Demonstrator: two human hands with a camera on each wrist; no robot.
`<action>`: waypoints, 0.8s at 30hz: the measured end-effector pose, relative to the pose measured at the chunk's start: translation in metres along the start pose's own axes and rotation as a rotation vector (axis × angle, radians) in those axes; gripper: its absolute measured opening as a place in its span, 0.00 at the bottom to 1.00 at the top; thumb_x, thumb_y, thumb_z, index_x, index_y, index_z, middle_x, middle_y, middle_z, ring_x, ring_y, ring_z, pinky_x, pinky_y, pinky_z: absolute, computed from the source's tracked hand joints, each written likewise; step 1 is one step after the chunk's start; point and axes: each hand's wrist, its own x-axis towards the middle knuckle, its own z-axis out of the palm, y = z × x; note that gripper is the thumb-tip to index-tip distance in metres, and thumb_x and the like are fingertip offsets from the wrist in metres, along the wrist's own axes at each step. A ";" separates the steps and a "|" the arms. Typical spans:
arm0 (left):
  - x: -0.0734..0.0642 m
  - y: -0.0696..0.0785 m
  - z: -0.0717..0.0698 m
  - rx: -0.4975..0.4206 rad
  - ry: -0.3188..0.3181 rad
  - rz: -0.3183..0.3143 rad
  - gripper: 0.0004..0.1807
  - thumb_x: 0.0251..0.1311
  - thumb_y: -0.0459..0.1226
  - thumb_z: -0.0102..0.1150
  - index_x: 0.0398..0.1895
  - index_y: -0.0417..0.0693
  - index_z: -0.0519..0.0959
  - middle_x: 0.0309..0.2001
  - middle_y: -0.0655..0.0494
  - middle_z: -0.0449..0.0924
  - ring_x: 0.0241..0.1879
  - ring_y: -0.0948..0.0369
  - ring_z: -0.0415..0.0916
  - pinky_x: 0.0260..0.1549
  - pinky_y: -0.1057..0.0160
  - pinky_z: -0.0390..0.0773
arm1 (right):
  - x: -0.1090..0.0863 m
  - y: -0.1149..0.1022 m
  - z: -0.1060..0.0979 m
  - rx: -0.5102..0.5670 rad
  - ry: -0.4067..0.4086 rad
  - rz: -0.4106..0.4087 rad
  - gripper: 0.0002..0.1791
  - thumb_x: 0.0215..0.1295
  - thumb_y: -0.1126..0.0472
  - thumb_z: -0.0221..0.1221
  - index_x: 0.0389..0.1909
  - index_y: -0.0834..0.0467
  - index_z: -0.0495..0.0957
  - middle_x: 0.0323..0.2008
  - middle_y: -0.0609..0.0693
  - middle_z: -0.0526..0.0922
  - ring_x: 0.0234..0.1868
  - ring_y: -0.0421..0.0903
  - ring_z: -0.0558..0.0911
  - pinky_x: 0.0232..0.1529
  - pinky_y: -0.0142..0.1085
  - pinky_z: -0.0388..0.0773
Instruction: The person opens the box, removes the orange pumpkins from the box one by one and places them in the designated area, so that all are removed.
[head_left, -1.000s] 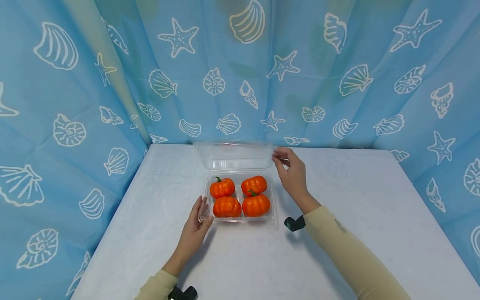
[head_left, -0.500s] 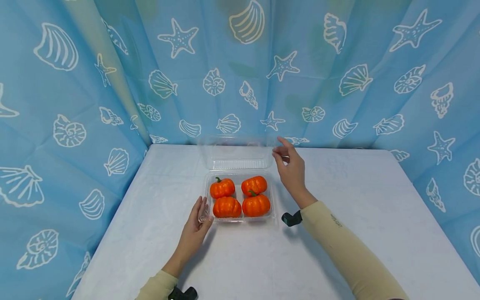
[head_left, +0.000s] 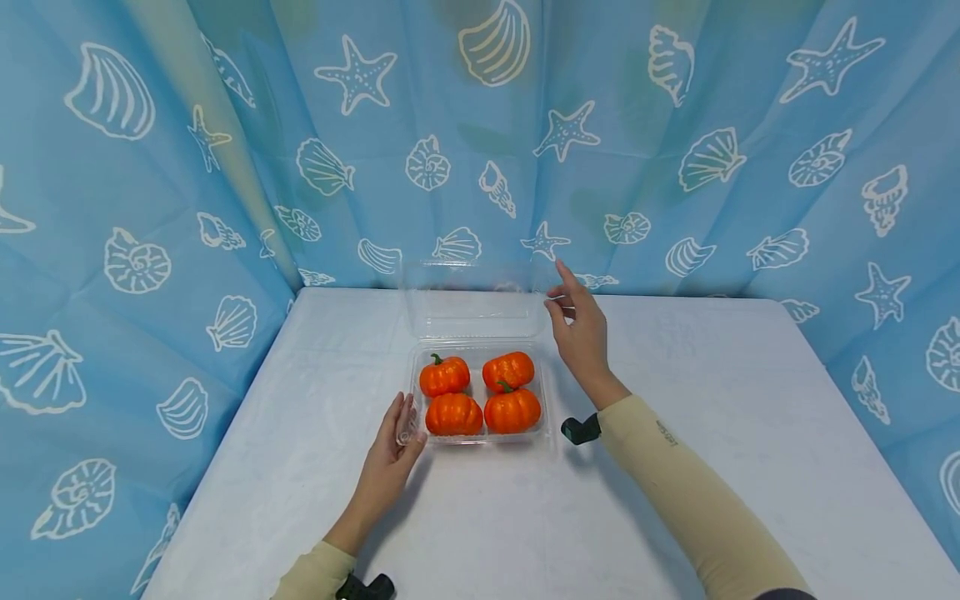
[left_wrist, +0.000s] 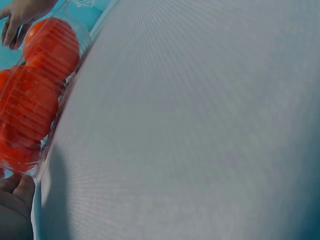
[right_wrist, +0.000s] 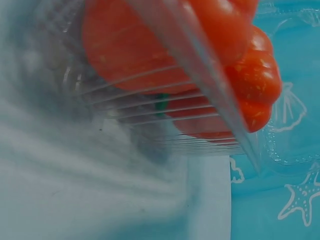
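A clear plastic clamshell box [head_left: 480, 441] sits on the table with its clear lid [head_left: 487, 304] raised at the back. Inside lie several small orange pumpkins [head_left: 453, 414], some showing green stems. My left hand [head_left: 386, 462] touches the box's front left corner, fingers along the side and thumb at the front. At the lid's right edge is my right hand [head_left: 581, 333], index finger extended upward and the thumb near the edge; whether it touches the lid is hard to tell. The right wrist view shows pumpkins [right_wrist: 135, 50] through the box's ribbed clear plastic, but no hand.
White cloth covers the table [head_left: 675, 375]. A blue curtain [head_left: 585, 192] with shells and starfish hangs behind it and along the sides. Black wrist cameras [head_left: 581, 430] sit at both cuffs.
The lid's far edge has shifted up in the head view as the lid tilted farther back. My right index finger has straightened and moved upward. The left hand and pumpkins stay in place.
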 end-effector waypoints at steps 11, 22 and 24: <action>-0.002 0.000 -0.001 -0.016 0.002 -0.002 0.42 0.74 0.41 0.58 0.82 0.45 0.47 0.80 0.50 0.54 0.78 0.52 0.54 0.67 0.55 0.65 | 0.019 0.005 0.004 -0.018 -0.091 0.064 0.38 0.74 0.67 0.58 0.80 0.48 0.57 0.45 0.59 0.79 0.45 0.56 0.84 0.55 0.50 0.83; -0.004 -0.001 -0.002 -0.022 0.007 0.008 0.41 0.74 0.40 0.58 0.82 0.44 0.48 0.80 0.51 0.54 0.77 0.51 0.54 0.66 0.57 0.66 | 0.031 0.016 0.006 0.023 -0.176 0.120 0.39 0.74 0.68 0.57 0.81 0.45 0.55 0.48 0.60 0.78 0.48 0.56 0.82 0.57 0.49 0.82; -0.004 -0.001 -0.002 -0.018 0.008 0.014 0.41 0.74 0.40 0.57 0.82 0.45 0.48 0.80 0.51 0.53 0.77 0.51 0.55 0.66 0.57 0.66 | 0.033 0.018 0.004 0.038 -0.212 0.143 0.41 0.74 0.68 0.57 0.81 0.44 0.53 0.51 0.61 0.77 0.49 0.56 0.81 0.58 0.50 0.81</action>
